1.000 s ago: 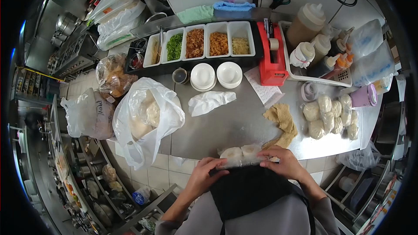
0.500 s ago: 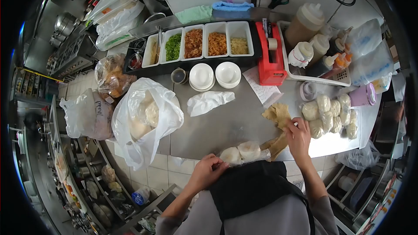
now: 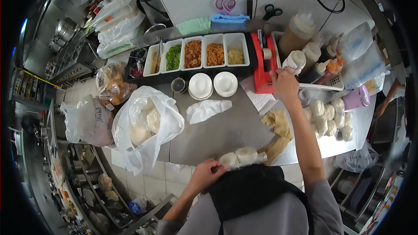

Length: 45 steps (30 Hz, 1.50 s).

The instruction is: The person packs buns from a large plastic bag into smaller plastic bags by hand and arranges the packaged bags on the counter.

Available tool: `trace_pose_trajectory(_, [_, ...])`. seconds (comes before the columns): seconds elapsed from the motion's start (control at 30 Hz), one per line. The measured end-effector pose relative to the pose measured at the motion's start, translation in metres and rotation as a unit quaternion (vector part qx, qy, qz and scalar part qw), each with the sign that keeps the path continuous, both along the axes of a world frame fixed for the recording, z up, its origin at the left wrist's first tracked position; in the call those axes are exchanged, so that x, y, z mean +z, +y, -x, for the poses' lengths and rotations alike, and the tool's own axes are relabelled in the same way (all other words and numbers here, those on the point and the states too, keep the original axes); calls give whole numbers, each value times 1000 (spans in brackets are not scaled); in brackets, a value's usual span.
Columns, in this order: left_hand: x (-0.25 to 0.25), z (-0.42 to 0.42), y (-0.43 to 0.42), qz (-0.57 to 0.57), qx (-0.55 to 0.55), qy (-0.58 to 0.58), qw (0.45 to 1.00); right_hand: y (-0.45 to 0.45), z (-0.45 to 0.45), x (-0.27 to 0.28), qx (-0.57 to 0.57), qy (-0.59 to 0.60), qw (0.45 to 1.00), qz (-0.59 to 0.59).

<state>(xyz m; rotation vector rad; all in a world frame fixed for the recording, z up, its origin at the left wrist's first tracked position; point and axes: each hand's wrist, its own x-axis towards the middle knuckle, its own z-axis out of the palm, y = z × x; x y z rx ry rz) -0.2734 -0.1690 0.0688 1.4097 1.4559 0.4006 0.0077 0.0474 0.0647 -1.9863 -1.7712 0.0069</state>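
At the table's front edge, my left hand (image 3: 209,175) is closed on the gathered end of a clear plastic bag (image 3: 260,157). Inside the bag lie two pale, round dough-like pieces (image 3: 237,156). My right hand (image 3: 286,86) is stretched forward against the right side of a red tape dispenser (image 3: 263,72). Its fingers are curled together, and what they grip, if anything, is hidden. A crumpled tan cloth (image 3: 278,135) lies between the bag and my right forearm.
Several bagged pale pieces (image 3: 326,119) lie at the right. Behind them a white basket (image 3: 324,86) holds squeeze bottles. Topping containers (image 3: 191,54) line the back. Stacked white bowls (image 3: 200,86), a crumpled white paper (image 3: 208,111) and an open white bag (image 3: 167,126) stand nearer. Another person's arm (image 3: 387,100) shows far right.
My right hand has left the tan cloth and moved forward to the red tape dispenser. My left hand stays on the bag's end. Another person's arm has appeared at the right.
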Motion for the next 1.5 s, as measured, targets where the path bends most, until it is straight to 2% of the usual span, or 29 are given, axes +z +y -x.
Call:
trace_pose_trajectory(0.03, [0,0,-1,11,4,-3,1000,5,-1,-2,2,-10,999,34])
trace_pose_trajectory(0.13, [-1,-2,-1,41,55,-19,997,10,-13,-2,7,154,984,88])
trace_pose_trajectory(0.23, [-4,-3,-1,36,48,-18,998,-1,-12,-1,6,256,964,69])
trace_pose_trajectory(0.33, [-7,-2,-1,20,43,-16,999,-29,-2,29,7,400,913,82])
trace_pose_trajectory(0.43, [-2,-3,4,38,43,-8,998,-48,-13,5,-32,503,846,174])
trace_pose_trajectory(0.53, [-3,-3,4,42,45,-12,998,-51,-13,-15,-24,499,847,182])
trace_pose_trajectory(0.63, [-2,-2,6,33,36,-10,999,-39,-15,-32,9,314,945,87])
trace_pose_trajectory(0.73, [-6,-1,5,22,41,-8,999,-44,-24,-30,-23,105,987,122])
trace_pose_trajectory(0.83, [-17,-1,3,65,56,-16,996,-73,-22,-1,10,219,972,80])
trace_pose_trajectory(0.9, [-5,-8,5,32,66,-14,997,-92,-8,43,47,216,959,179])
trace_pose_trajectory(0.97, [-10,-8,8,23,65,-23,997,-128,5,51,205,285,925,147])
trace_pose_trajectory(1.0, [-11,-9,8,27,68,-22,997,-143,15,58,261,327,881,219])
trace_pose_trajectory(1.07, [-12,-11,9,36,69,-20,997,-169,43,61,279,318,865,270])
trace_pose_trajectory(1.1, [-12,-11,10,40,69,-18,997,-178,53,48,276,324,866,261])
trace_pose_trajectory(1.23, [-11,-8,10,42,53,-25,997,-191,68,3,232,202,944,117])
trace_pose_trajectory(1.33, [-15,-10,8,37,73,-48,996,-196,72,-12,226,179,956,57])
trace_pose_trajectory(1.5, [-10,-11,7,42,76,-47,995,-193,80,-7,158,201,963,83])
